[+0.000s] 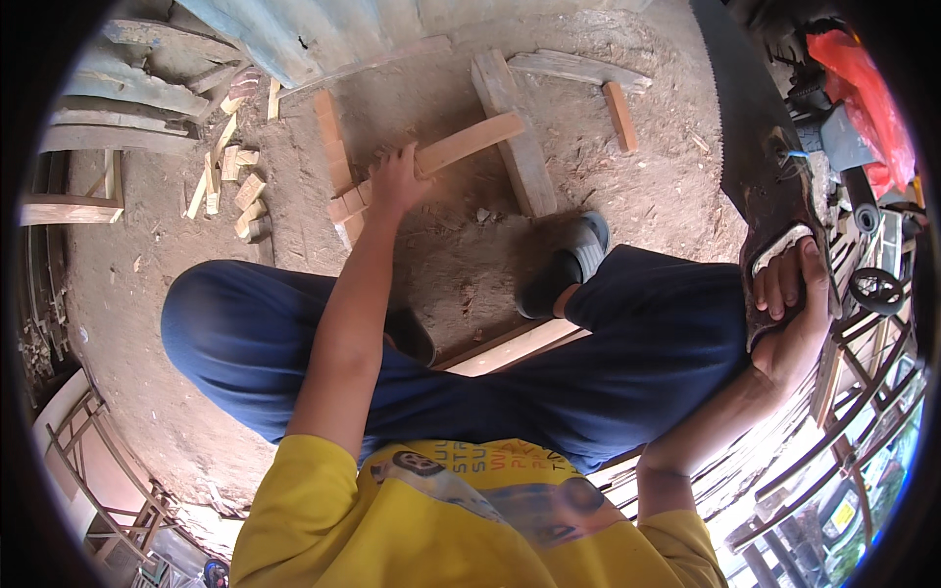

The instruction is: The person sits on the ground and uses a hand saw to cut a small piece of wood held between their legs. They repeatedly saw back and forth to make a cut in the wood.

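My right hand (792, 284) is wrapped round the handle of a handsaw (750, 108), whose wide dark blade points up and away at the right. My left hand (394, 183) is closed over a narrow wooden batten (470, 144) low over the ground. The batten's far right end rests across a thick weathered beam (524, 162). Near its left end, dark lines cross the batten, and it meets another strip of wood (331, 137) there. The saw is well apart from the batten.
Several short wood offcuts (249, 191) lie on the dirt floor at the left. A small wood piece (619, 116) and a grey plank (578, 69) lie at the far side. A red plastic bag (863, 88) sits at the right. Corrugated sheeting (323, 34) stands at the back.
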Motion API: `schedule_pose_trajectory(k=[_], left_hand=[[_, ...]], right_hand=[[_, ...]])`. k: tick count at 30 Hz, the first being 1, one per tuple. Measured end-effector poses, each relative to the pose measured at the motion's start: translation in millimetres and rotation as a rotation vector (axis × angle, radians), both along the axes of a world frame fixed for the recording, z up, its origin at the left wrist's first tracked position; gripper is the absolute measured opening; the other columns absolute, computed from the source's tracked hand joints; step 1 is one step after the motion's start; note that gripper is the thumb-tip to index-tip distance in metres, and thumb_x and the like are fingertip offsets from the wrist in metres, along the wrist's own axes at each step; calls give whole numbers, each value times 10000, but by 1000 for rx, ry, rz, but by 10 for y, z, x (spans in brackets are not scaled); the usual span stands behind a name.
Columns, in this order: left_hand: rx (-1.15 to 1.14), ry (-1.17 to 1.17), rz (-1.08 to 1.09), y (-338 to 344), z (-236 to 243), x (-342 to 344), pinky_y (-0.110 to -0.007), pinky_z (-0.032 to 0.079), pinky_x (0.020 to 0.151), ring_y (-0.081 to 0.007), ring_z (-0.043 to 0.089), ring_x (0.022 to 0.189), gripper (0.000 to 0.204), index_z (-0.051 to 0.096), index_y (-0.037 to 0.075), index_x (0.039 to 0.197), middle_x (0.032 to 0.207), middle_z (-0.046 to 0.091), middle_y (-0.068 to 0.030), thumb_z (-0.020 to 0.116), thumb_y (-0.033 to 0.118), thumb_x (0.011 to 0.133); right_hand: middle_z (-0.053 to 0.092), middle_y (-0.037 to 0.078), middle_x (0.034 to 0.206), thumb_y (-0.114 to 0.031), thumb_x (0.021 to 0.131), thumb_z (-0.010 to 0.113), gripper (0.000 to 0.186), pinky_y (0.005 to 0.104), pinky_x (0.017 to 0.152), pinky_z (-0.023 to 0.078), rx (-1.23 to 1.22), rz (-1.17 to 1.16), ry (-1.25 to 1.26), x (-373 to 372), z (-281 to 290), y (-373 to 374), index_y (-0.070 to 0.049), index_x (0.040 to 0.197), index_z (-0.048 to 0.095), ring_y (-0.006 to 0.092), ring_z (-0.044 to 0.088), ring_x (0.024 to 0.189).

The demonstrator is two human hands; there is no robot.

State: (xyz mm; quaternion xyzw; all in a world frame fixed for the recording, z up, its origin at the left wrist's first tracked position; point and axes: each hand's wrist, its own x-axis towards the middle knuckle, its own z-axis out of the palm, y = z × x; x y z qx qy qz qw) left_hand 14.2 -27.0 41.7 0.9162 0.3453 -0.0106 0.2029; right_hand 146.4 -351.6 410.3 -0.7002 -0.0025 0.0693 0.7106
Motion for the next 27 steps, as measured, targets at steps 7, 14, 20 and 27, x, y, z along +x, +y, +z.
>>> schedule_pose_trajectory(k=[7,14,20,27], left_hand=[[28,76,-8,100,-199,30,-496,476,881,-344,605,1037,684,491,79,1268,1115,619,-180,750,396,719],[-111,-89,-25,120,32,-15,-451,504,775,-349,645,904,599,591,40,1114,945,654,-179,650,526,768],[-302,-229,55,234,86,51,-461,489,754,-366,643,874,550,683,28,868,880,659,-194,518,553,843],[-231,-120,97,197,-5,41,-464,491,740,-365,652,826,588,686,34,842,831,668,-190,466,579,864]], right_hand=[[277,-35,515,-175,967,515,306,241,436,256,-56,119,23,-253,-288,24,-114,686,408,74,252,421],[387,-23,527,-176,930,570,252,235,383,268,-396,439,9,-639,-1034,401,-58,723,488,53,366,433],[504,-7,571,-132,896,619,165,244,489,362,-357,570,72,-965,-2109,918,6,810,591,23,443,560],[494,1,545,-117,882,630,217,238,458,363,-350,636,48,-1047,-2437,1137,-6,719,541,18,446,531]])
